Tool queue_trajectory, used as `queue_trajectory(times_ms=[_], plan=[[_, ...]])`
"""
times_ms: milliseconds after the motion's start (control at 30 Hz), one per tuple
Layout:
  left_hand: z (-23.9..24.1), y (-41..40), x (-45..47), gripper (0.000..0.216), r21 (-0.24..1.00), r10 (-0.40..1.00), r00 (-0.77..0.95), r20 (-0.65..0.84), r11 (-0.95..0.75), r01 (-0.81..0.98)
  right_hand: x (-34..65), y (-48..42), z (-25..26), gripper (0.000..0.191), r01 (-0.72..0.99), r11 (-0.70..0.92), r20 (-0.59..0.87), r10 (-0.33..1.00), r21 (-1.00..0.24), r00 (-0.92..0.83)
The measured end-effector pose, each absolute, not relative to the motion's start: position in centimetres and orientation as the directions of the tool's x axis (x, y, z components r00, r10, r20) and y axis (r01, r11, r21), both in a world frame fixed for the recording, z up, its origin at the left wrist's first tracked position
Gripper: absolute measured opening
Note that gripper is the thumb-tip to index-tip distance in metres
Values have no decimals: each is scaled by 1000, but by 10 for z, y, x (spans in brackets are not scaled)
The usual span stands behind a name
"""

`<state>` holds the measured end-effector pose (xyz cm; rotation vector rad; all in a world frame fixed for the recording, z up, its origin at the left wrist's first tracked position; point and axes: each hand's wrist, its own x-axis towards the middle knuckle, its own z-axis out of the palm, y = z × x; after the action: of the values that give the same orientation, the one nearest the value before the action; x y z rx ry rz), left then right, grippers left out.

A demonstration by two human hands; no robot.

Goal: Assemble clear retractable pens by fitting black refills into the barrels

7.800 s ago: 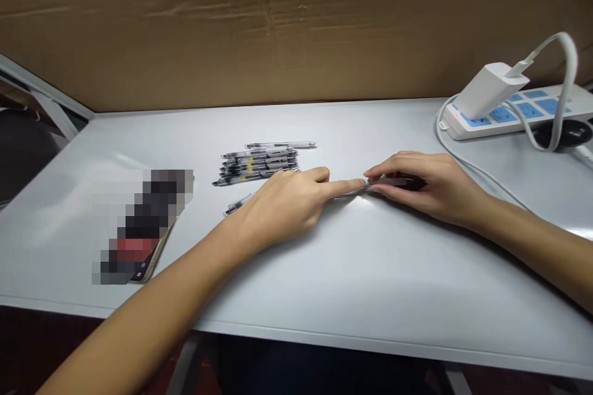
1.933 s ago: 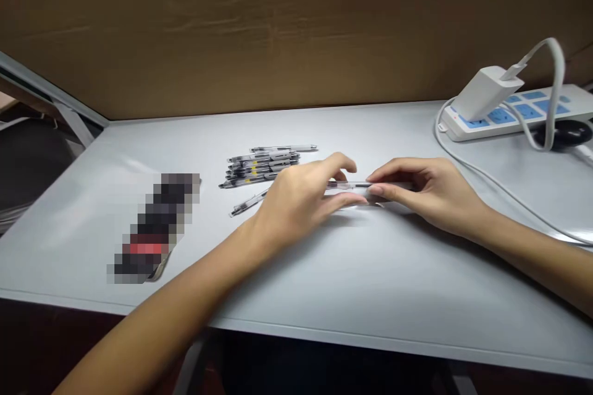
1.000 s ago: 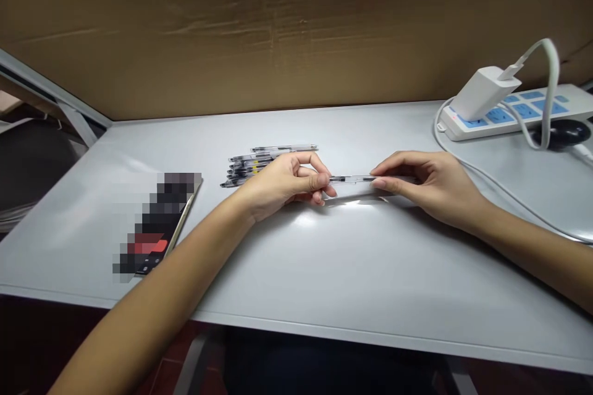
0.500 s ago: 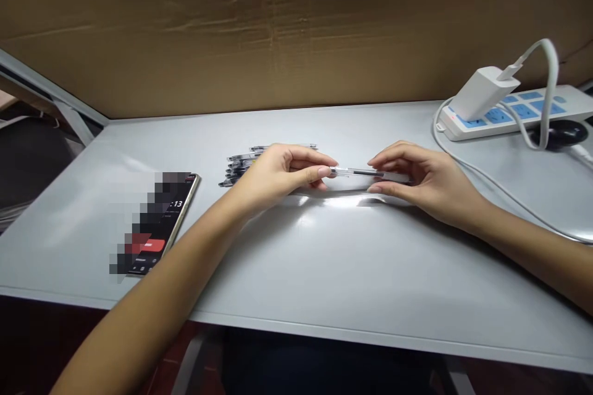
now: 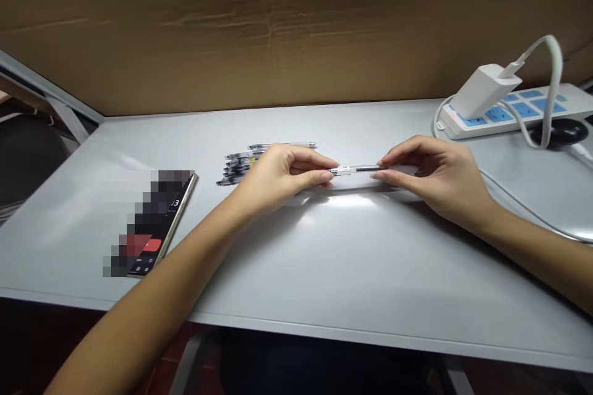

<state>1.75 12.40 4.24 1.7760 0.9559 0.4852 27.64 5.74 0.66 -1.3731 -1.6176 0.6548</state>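
A clear-barrelled pen (image 5: 359, 169) with a dark refill and a small white label lies level between my hands, just above the desk. My left hand (image 5: 287, 174) pinches its left end between thumb and fingers. Around the right part of the pen, my right hand (image 5: 428, 176) has its thumb and fingertips closed; that end is partly hidden by the fingers. Several similar pens (image 5: 238, 163) lie in a group on the desk behind my left hand, which covers part of them. One more pen (image 5: 282, 146) lies along the far side of that group.
A phone (image 5: 155, 228), partly pixelated, lies left of my left forearm. At the back right sit a white power strip (image 5: 514, 114) with a charger (image 5: 484, 91), a cable and a black rounded object (image 5: 563, 133). A brown cardboard panel (image 5: 278, 31) stands behind the grey-white desk (image 5: 352, 284).
My right hand has shifted slightly right along the pen and its fingertips have closed in. The pen is more level, and its white label now shows. The left hand keeps its pinch.
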Motion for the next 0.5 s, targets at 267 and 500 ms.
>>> queue_trajectory(times_ms=[267, 500], plan=[[44, 124, 19, 21, 897, 803, 589, -88, -193, 397, 278, 57, 5, 20, 466, 265, 301, 953, -844, 4], [51, 122, 20, 16, 880, 844, 530, -84, -187, 436, 277, 58, 4, 20, 500, 241, 282, 959, -832, 7]])
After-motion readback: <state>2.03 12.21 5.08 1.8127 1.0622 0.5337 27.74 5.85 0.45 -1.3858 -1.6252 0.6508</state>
